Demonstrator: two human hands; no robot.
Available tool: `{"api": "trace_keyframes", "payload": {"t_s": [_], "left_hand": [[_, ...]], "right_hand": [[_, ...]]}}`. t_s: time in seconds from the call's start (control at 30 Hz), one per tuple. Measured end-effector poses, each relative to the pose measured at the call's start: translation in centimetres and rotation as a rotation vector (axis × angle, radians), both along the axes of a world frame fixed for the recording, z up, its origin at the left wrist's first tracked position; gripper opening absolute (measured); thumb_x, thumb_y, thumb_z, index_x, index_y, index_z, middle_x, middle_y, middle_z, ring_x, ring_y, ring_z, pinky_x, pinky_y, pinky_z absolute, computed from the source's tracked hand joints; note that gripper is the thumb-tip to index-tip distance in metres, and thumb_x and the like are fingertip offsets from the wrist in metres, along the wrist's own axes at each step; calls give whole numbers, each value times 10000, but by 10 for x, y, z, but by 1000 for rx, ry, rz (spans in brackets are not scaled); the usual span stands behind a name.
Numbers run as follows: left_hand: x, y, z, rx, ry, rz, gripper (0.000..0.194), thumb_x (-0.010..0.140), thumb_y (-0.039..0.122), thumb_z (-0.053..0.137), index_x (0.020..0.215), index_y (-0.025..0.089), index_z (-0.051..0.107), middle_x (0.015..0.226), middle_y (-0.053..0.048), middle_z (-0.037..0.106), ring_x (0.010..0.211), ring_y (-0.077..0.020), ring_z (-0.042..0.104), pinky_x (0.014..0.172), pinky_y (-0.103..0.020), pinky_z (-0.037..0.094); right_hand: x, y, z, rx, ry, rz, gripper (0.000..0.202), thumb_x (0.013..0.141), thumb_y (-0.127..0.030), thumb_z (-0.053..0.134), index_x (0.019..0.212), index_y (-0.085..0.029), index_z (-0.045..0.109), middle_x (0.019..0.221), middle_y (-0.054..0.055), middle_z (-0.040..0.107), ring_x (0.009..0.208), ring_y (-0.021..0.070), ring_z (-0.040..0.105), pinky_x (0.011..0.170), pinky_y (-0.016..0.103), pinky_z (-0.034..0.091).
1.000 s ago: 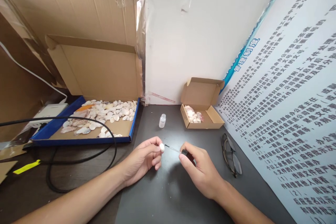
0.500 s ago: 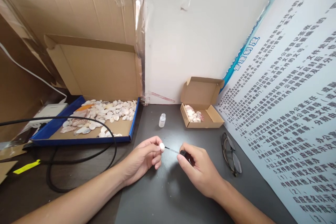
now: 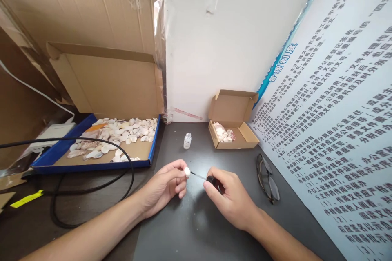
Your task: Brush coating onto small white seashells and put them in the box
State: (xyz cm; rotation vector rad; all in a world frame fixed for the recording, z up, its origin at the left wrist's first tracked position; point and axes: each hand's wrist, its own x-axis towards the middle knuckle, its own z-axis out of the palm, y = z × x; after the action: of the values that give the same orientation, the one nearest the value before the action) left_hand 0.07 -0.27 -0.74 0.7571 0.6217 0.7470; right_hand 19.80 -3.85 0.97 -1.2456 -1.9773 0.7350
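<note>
Between the thumb and fingertips of my left hand (image 3: 170, 183) is a small white shell (image 3: 187, 172), held upright over the dark table. My right hand (image 3: 228, 195) grips the black cap of a small applicator brush (image 3: 200, 177), its thin pale stem pointing left. The brush's dark tip is at the shell's right side; whether it touches I cannot tell. Beyond my hands an uncapped small glass bottle (image 3: 187, 141) with a white label stands upright on the table.
A blue-edged cardboard box (image 3: 151, 155) at left holds many shells, with a black cable (image 3: 132, 171) looping in front. A small cardboard box (image 3: 249, 136) with shells stands at back right. Eyeglasses (image 3: 268, 179) lie at right beside the printed panel (image 3: 306, 130).
The whole view has shifted slightly. The shell has turned a little in my left fingers, and the brush stays close to its right side.
</note>
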Motion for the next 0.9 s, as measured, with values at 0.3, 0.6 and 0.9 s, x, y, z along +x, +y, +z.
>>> {"api": "trace_keyframes", "payload": {"t_s": [0.3, 0.6, 0.9], "left_hand": [[0, 1, -2, -2, -4, 4, 121, 806, 184, 546, 837, 139, 438, 678, 23, 381, 512, -42, 352, 526, -197, 373], [0, 1, -1, -5, 3, 7, 126, 798, 184, 551, 834, 144, 437, 683, 21, 382, 514, -46, 358, 522, -196, 367], [-1, 0, -2, -9, 4, -2, 125, 805, 189, 544, 841, 145, 433, 669, 23, 369, 516, -49, 356, 534, -200, 368]], "right_hand": [[3, -3, 3, 24, 101, 68, 269, 939, -323, 411, 723, -166, 437, 632, -31, 418, 568, 127, 393, 547, 233, 266], [3, 0, 0, 1, 45, -6, 288, 946, -343, 412, 719, -166, 427, 617, -34, 399, 556, 130, 372, 531, 239, 241], [2, -2, 0, 8, 97, 58, 271, 949, -333, 409, 737, -167, 442, 637, -32, 413, 567, 129, 394, 546, 232, 267]]}}
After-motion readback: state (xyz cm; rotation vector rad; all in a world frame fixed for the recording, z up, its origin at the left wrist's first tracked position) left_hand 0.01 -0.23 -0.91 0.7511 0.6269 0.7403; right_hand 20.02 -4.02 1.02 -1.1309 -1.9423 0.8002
